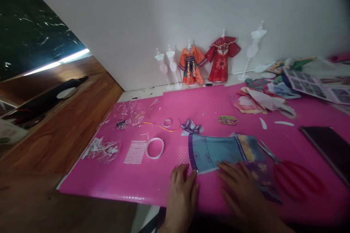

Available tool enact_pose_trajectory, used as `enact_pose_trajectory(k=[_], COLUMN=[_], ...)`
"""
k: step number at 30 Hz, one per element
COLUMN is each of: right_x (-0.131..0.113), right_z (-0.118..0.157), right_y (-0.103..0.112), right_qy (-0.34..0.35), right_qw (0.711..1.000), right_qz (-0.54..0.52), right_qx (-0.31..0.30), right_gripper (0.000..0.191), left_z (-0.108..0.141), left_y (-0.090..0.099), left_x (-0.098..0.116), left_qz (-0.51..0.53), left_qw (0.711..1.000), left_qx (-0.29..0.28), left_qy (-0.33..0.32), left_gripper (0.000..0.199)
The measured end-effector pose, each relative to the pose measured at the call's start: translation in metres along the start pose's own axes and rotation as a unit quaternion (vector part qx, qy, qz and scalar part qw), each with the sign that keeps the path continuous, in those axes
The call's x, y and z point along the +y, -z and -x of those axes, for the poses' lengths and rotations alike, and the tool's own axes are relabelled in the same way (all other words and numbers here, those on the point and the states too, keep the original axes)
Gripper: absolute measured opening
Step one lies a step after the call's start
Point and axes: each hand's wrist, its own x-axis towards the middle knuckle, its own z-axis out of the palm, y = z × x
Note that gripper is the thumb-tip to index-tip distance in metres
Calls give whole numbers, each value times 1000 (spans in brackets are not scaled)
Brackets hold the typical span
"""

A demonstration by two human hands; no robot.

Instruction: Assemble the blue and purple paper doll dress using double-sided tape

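Note:
A piece of blue fabric (218, 149) with a purple band at its left end lies flat on the pink mat in front of me. My left hand (182, 191) rests at its lower left corner, fingers loosely bent on the mat and the thumb tip touching the corner. Along the lower edge my right hand (242, 187) lies with fingers stretched out, pressing on the cloth. Dark purple flowered fabric (262, 174) shows beyond the right hand, partly covered by it. Red-handled scissors (284, 165) lie partly open just to the right.
Left on the mat (115, 182) are a tape roll (155, 148), a sheet of small beads (135, 152) and white scraps (102, 149). Behind the fabric sit a purple bow (192, 127) and a speckled clip (228, 119). Doll dresses (222, 60) stand by the wall; a dark phone (328, 149) lies right.

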Motion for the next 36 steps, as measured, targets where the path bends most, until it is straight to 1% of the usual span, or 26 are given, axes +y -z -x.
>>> enact_pose_trajectory(k=[4,10,15,17,18,20,24,26,27,29,32,34,36], right_x=[1,3,8,10,10,11,12,11,10,9,5,3,1], right_z=[-2,-2,0,0,0,-1,-3,-4,-5,-4,-1,1,2], right_y=[2,1,-4,-5,-5,-5,-3,-2,-1,0,1,2,5], right_qy=[14,44,76,87,90,94,98,97,95,87,61,48,38], right_qw=[1000,998,995,992,992,990,989,988,988,989,993,995,996], right_qz=[21,36,43,45,47,48,44,42,39,33,24,16,3], right_qx=[6,27,56,73,79,90,105,112,115,115,97,82,75], right_gripper=[39,37,36,36,35,34,33,33,33,33,35,36,37], left_z=[-3,-7,-13,-16,-18,-23,-38,-45,-48,-52,-53,-51,-47], left_y=[3,6,7,9,11,16,29,34,35,38,43,49,55], left_x=[0,-1,8,6,2,-12,-56,-77,-85,-96,-98,-90,-77], left_qz=[9,34,44,41,32,1,-69,-84,-85,-74,-34,7,52], left_qw=[1000,999,999,999,999,998,984,978,977,978,981,983,983], left_qx=[-7,23,-8,2,15,50,117,132,132,129,129,130,121], left_qy=[2,16,0,-5,0,25,112,139,144,146,137,130,126], left_gripper=[27,27,27,25,25,24,27,24,18,8,9,11,16])
